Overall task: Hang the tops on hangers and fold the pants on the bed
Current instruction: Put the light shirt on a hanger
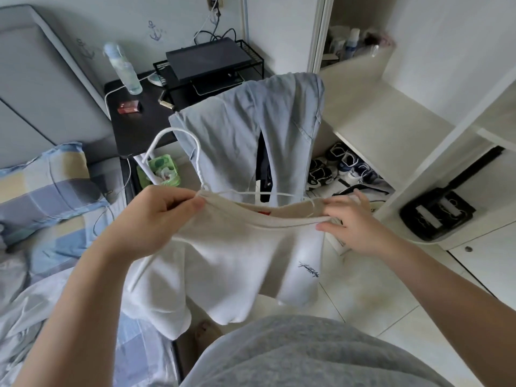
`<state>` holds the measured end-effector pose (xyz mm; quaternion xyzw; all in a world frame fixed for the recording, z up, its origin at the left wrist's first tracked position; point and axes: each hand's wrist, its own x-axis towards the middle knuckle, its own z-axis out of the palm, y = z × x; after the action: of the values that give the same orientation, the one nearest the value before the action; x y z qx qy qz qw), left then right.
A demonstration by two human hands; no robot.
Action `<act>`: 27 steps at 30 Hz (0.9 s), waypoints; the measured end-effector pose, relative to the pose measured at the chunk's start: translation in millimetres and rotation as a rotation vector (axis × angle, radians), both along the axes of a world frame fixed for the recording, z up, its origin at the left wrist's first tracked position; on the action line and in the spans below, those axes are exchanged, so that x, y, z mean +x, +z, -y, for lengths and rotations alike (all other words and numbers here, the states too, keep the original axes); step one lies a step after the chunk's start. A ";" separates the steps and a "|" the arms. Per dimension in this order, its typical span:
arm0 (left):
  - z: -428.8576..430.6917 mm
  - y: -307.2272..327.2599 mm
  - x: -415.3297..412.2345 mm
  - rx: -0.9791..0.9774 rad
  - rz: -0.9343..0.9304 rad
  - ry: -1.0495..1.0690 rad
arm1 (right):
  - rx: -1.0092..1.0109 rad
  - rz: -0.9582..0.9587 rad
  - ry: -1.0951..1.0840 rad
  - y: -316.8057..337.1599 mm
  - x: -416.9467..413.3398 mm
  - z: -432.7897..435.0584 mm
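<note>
Under pinching left hand (156, 216), top (237, 255) hangs

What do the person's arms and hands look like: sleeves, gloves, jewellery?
Both arms are bare as far as the view shows: no sleeve on the left forearm or the right forearm. The left hand and right hand show no glove, ring, watch or band. A grey garment covers the body at the bottom edge.

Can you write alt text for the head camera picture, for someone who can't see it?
A left hand and a right hand pinch a white top by its neckline, a white hanger poking from the neck. A pale blue garment hangs behind it, with a bed at the left.
</note>
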<state>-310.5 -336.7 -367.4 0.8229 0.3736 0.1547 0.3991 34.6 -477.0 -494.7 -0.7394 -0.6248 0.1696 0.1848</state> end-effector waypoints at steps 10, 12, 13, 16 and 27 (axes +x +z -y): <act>25.3 -11.4 67.5 0.003 -0.093 -0.154 | 0.114 -0.360 0.244 90.4 -67.6 -14.2; 30.0 -14.6 77.9 0.013 -0.080 -0.184 | 0.089 -0.405 0.224 97.2 -77.0 -15.1; 30.6 -16.0 79.7 0.011 -0.055 -0.187 | 0.086 -0.438 0.200 99.2 -78.5 -15.2; 24.6 -18.6 76.5 0.007 0.033 -0.165 | 0.086 -0.577 0.152 102.1 -72.8 -14.0; -20.0 -42.8 44.1 0.490 0.020 0.003 | 0.235 -0.654 -0.078 107.0 -21.0 -0.7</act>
<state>-266.4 -316.7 -410.2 0.8930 0.3224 0.2493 0.1911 13.6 -476.4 -387.7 -0.6428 -0.5191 0.3176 0.4653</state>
